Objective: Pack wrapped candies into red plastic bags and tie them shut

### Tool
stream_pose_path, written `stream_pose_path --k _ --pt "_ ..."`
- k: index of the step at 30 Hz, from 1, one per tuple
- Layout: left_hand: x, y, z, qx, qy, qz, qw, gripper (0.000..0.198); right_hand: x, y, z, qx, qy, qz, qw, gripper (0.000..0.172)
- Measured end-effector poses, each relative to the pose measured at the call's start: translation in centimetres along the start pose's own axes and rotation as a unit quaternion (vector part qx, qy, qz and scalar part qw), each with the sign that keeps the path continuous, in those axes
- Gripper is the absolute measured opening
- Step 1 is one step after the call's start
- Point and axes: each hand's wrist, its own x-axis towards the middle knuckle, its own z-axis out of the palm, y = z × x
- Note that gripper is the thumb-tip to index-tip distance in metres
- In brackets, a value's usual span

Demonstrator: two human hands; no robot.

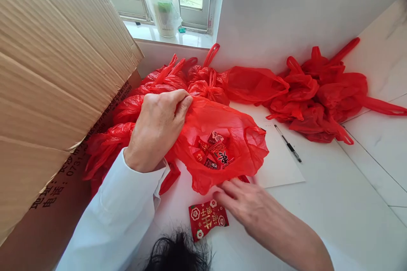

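My left hand (157,129) is closed on the rim of an open red plastic bag (241,146) and holds it open. Inside the bag lie several small red wrapped sweets (213,152). My right hand (246,205) lies low on the white surface, fingers stretched out and together, fingertips touching a flat red packet with gold characters and flowers (206,219) just below the bag. A white sleeve covers my left forearm.
Several filled red bags (165,82) are heaped behind my left hand, and empty red bags (321,93) lie at the right. A pen (288,143) rests on a white sheet (280,165). A big cardboard box (54,80) stands left. A window sill is behind.
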Motion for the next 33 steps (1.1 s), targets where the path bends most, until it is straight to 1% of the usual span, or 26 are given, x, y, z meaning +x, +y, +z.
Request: stream_pose_path --k 3,5,7,9,11,13,15,17,20,22,23,25,27,30,33 --pt "0.0 -0.1 0.0 0.004 -0.002 -0.002 1.000 0.033 -1.3 2.7 0.0 0.036 0.045 0.049 0.997 0.033" --pt "0.0 -0.2 0.3 0.007 0.000 -0.001 1.000 0.033 -1.7 4.6 0.4 0.061 0.069 0.079 0.993 0.031" --pt "0.1 -0.3 0.5 0.009 0.001 0.001 1.000 0.032 -1.7 6.0 1.1 0.087 0.068 0.086 0.990 0.024" --pt "0.2 -0.4 0.6 0.013 -0.004 0.002 1.000 0.031 -1.3 6.6 1.8 0.102 0.055 0.076 0.990 0.023" --pt "0.2 -0.3 0.5 0.014 -0.010 -0.003 1.000 0.031 -0.9 6.5 2.2 0.106 0.047 0.070 0.991 0.024" --pt "0.2 -0.2 0.3 0.010 -0.013 -0.011 1.000 0.030 -0.6 6.2 2.2 0.103 0.041 0.068 0.992 0.019" --pt "0.2 -0.1 0.2 0.004 -0.016 -0.015 1.000 0.030 -0.5 5.7 1.9 0.097 0.038 0.074 0.992 0.013" --pt "0.1 -0.1 0.2 0.002 -0.024 -0.011 1.000 0.030 -0.7 5.3 1.4 0.106 0.043 0.080 0.990 0.015" --pt "-0.1 -0.1 0.2 0.000 -0.038 0.001 0.999 0.030 -1.6 4.9 0.2 0.188 0.055 0.072 0.978 0.018" --pt "-0.3 0.0 0.0 -0.006 -0.052 0.010 0.999 0.030 -2.2 4.8 -0.8 0.246 0.079 0.065 0.964 0.018" --pt "-0.4 0.0 -0.1 -0.009 -0.057 0.015 0.998 0.031 -2.3 4.8 -1.4 0.259 0.101 0.069 0.958 0.018" --pt "-0.5 0.2 -0.4 -0.014 -0.067 0.025 0.997 0.033 -2.2 4.9 -2.6 0.250 0.150 0.093 0.952 0.017" --pt "-0.7 0.4 -0.7 -0.015 -0.074 0.031 0.997 0.036 -1.6 5.1 -3.6 0.223 0.184 0.132 0.948 0.014" --pt "-1.0 0.7 -1.1 -0.019 -0.096 0.035 0.995 0.037 0.4 5.6 -4.3 0.197 0.211 0.180 0.940 0.015" --pt "-1.4 0.8 -1.3 -0.029 -0.114 0.044 0.992 0.036 2.7 6.2 -4.1 0.188 0.216 0.178 0.941 0.014"
